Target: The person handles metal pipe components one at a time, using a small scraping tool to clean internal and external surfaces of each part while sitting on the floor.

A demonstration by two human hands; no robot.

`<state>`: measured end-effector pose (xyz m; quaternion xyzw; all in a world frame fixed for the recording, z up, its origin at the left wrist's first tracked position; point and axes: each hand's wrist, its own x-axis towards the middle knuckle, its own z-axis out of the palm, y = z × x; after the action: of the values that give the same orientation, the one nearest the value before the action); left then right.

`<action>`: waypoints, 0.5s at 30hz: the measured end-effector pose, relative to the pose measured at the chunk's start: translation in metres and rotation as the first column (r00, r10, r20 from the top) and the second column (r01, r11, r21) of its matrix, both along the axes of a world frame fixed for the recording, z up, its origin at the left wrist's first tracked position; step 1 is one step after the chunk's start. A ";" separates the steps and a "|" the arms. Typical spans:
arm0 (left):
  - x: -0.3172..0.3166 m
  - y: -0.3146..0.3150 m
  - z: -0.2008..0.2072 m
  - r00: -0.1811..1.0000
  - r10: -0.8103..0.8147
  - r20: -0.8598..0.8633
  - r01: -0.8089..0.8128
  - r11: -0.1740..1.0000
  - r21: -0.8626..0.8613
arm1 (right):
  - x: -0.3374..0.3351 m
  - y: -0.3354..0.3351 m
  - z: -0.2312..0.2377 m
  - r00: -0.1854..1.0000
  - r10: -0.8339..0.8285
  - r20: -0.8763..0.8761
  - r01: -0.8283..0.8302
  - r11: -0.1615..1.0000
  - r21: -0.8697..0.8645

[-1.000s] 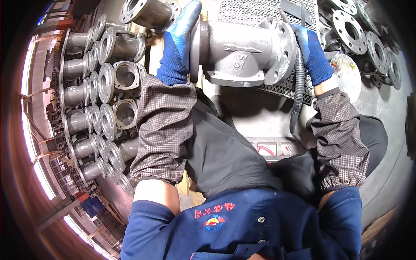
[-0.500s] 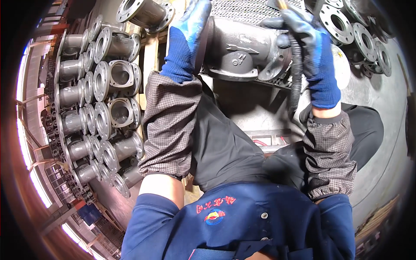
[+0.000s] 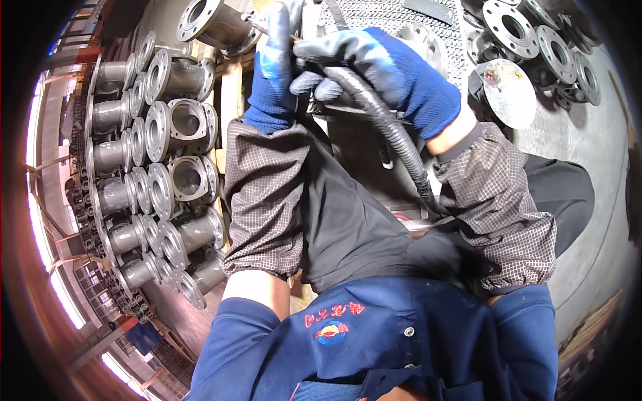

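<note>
Closest in were the dark trousers point(image 3: 358, 224) and navy shirt point(image 3: 381, 317), with both forearms up in checked sleeves. Right hand point(image 3: 374, 67) came in slanted up and leftward, fingers curled tight around the top end of a black ribbed hose point(image 3: 384, 120), which hung down toward the knees. Left hand point(image 3: 273, 60) stood nearly upright just beside it, fingers pointing away from the body; honestly can't tell if it was gripping anything. The grey pipe fitting point(image 3: 428, 43) sat behind the right hand, mostly covered by it, one flange peeking out over a metal mesh point(image 3: 378, 15). There was a dark flat bar point(image 3: 429, 9) on the mesh too. Off to the right, a smudged pale disc point(image 3: 511, 97) stood out against the bare grey floor point(image 3: 575, 154), with a heap of flanged pipes point(image 3: 511, 30) past it. Over on the left, rows of similar castings point(image 3: 160, 190) lined up by some wooden slats point(image 3: 231, 90), and way beyond them were bright windows point(image 3: 41, 234) along the hall
</note>
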<state>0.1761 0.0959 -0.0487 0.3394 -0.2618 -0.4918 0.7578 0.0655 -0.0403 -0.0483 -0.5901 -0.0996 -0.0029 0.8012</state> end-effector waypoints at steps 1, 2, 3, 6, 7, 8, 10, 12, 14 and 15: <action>-0.006 -0.005 -0.004 0.973 0.190 0.129 -0.206 0.971 0.123 | -0.001 -0.010 -0.005 0.976 0.199 -0.087 -0.167 0.944 0.284; -0.013 -0.007 -0.002 0.897 0.338 0.286 -0.411 0.876 0.254 | 0.000 -0.018 -0.003 0.905 0.415 -0.097 -0.297 0.777 0.555; -0.011 -0.006 0.005 0.929 0.269 0.252 -0.326 0.920 0.218 | -0.001 -0.009 0.005 0.938 0.225 -0.264 -0.138 0.941 0.310; -0.014 -0.006 0.003 0.910 0.342 0.233 -0.393 0.891 0.226 | -0.004 0.002 -0.008 0.923 0.341 -0.178 -0.155 0.753 0.640; -0.011 -0.005 0.000 0.849 0.364 0.382 -0.459 0.867 0.193 | -0.006 0.008 -0.007 0.938 0.313 -0.150 -0.125 0.707 0.696; -0.009 -0.007 -0.004 0.766 0.380 0.519 -0.521 0.839 0.154 | -0.006 0.010 -0.005 0.924 0.317 -0.215 -0.118 0.770 0.627; -0.005 -0.008 -0.007 0.581 0.365 0.727 -0.602 0.795 0.082 | -0.003 0.007 0.004 0.858 0.367 -0.359 -0.174 0.867 0.467; -0.002 -0.008 -0.015 0.370 0.297 0.880 -0.584 0.811 -0.028 | -0.008 0.006 0.004 0.913 0.125 -0.388 -0.055 0.981 0.185; 0.000 0.000 -0.016 0.128 0.227 0.965 -0.553 0.825 -0.121 | -0.007 0.014 0.019 0.925 -0.305 -0.228 0.087 0.753 -0.652; -0.002 -0.002 -0.018 -0.015 0.212 0.977 -0.528 0.828 -0.188 | -0.010 0.016 0.034 0.885 -0.462 -0.060 0.122 0.354 -0.927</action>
<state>0.1742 0.0942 -0.0662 0.7199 -0.5320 0.0556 0.4422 0.0552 -0.0239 -0.0145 -0.9266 0.1512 -0.0003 0.3444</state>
